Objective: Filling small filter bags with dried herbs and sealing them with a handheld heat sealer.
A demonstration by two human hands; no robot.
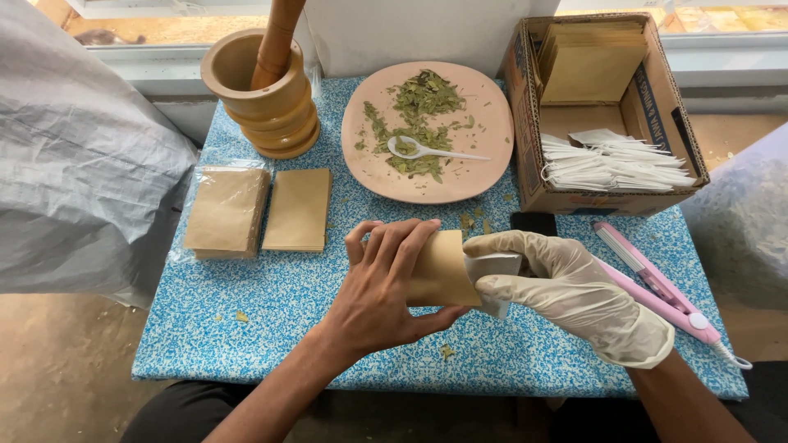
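Note:
My bare left hand [382, 287] grips a small brown paper pouch [443, 271] above the blue speckled table [271, 320]. My right hand [574, 291], in a cream glove, pinches a white filter bag [492, 271] at the pouch's open right end. Behind them sits a pink plate [484, 115] carrying dried green leaves [419, 115] and a white plastic spoon [427, 150].
Two stacks of brown pouches [258, 209] lie at the left. A wooden mortar with pestle [267, 90] stands at the back left. A cardboard box [607, 107] at the right holds brown pouches and white bags. A pink heat sealer [657, 283] lies right of my gloved hand.

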